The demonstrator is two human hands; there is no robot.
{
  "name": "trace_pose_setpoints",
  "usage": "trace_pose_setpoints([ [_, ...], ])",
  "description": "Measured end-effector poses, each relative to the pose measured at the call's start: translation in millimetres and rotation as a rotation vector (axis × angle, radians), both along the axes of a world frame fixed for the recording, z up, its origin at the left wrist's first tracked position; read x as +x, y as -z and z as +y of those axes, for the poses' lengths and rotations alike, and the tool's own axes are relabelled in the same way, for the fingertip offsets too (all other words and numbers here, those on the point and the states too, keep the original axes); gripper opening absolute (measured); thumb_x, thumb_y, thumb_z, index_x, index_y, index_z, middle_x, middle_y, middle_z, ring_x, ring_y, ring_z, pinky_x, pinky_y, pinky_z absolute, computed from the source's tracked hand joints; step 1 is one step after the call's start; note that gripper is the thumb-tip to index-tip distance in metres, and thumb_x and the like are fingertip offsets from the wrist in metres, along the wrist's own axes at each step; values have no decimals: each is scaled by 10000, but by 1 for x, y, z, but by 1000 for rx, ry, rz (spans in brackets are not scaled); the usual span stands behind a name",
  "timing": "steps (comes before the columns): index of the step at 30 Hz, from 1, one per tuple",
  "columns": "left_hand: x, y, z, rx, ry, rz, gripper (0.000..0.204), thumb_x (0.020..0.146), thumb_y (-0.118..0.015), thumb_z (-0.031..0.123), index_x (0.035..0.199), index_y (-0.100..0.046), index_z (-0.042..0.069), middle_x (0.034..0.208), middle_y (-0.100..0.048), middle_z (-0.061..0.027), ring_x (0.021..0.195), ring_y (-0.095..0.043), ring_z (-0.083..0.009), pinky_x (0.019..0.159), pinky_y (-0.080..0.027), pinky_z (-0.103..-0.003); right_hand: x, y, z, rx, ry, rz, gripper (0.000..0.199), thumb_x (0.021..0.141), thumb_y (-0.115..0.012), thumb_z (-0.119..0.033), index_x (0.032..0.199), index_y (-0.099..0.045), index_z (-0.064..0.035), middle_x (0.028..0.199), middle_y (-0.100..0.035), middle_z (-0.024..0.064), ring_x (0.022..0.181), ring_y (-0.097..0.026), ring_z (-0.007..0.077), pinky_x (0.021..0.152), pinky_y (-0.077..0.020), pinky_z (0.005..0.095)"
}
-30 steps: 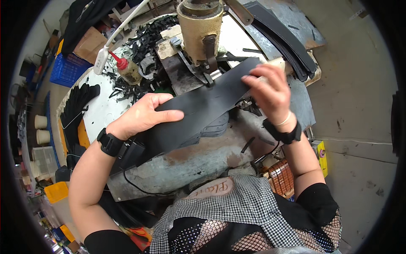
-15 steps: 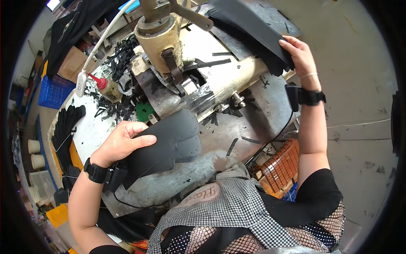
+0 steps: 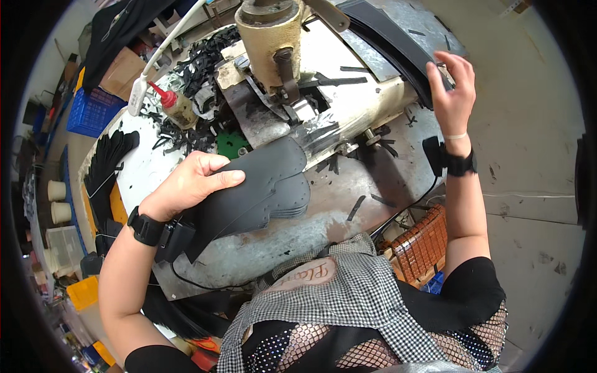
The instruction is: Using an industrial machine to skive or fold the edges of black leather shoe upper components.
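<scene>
In my left hand (image 3: pixel 196 183) is a stack of flat black leather-like pieces (image 3: pixel 264 180) with scalloped ends and small punched holes. My thumb lies on top and the fingers are hidden beneath. The stack's far end is beside the bed of a cream-coloured machine (image 3: pixel 267 46). At the far right, my right hand (image 3: pixel 455 90) has its fingers apart beside the near end of a pile of long black pieces (image 3: pixel 395 46). Whether a fingertip still touches the pile is hard to see.
Black offcuts (image 3: pixel 214 53) heap left of the machine, near a red-tipped bottle (image 3: pixel 177 107). A white cable (image 3: pixel 140 87) hangs there. More black pieces (image 3: pixel 109 158) lie at the left edge of the metal tabletop (image 3: pixel 249 245). A blue crate (image 3: pixel 93 112) stands beyond.
My right hand has let go of the upper black piece, and its fingers have spread. That piece now rests on the far pile. My left hand keeps its hold on the stack.
</scene>
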State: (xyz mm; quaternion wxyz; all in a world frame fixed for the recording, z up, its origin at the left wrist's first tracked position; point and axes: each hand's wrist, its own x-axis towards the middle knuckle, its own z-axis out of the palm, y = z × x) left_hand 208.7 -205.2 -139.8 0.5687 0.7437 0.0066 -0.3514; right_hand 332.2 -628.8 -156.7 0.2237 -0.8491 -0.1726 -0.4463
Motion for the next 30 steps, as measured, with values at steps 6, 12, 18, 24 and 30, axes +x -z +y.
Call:
trace_pose_setpoints([
  [6, 11, -1, 1, 16, 19, 31, 274, 934, -664, 264, 807, -676, 22, 703, -626, 55, 619, -523, -2, 572, -432, -184, -61, 14, 52, -137, -492, 172, 377, 702, -762, -145, 1062, -671, -79, 1064, -582, 130, 979, -553, 302, 883, -450, 400],
  [12, 26, 1, -1, -119, -15, 131, 256, 941, -652, 280, 895, -694, 32, 779, -675, 30, 642, -584, -19, 614, -480, -182, -65, 35, 95, -306, -554, 200, 556, 632, -798, -188, 1169, -658, -173, 1222, -527, 121, 1064, -524, 313, 923, -437, 420],
  [18, 24, 1, 2, -65, -15, 169, 262, 938, -656, 292, 886, -692, 38, 769, -670, 32, 643, -582, -16, 610, -479, -182, -59, 32, 89, -267, -619, 244, 565, 600, -808, -154, 1147, -671, -178, 1208, -540, 114, 1052, -534, 305, 902, -449, 412],
  [24, 35, 3, -5, -144, -11, 180, 227, 917, -684, 274, 899, -689, 48, 800, -681, 28, 669, -599, -23, 626, -494, -188, -55, 31, 101, -297, -574, 91, 431, 622, -758, -79, 1038, -701, -179, 1122, -592, 85, 996, -574, 285, 873, -460, 390],
  [30, 30, 2, -2, -196, 101, 130, 244, 839, -758, 156, 1013, -658, 17, 927, -692, -11, 819, -625, -55, 777, -506, -213, -22, -11, 32, -273, -419, 98, 298, 676, -695, 15, 942, -716, -119, 978, -653, 51, 999, -604, 258, 893, -451, 379],
])
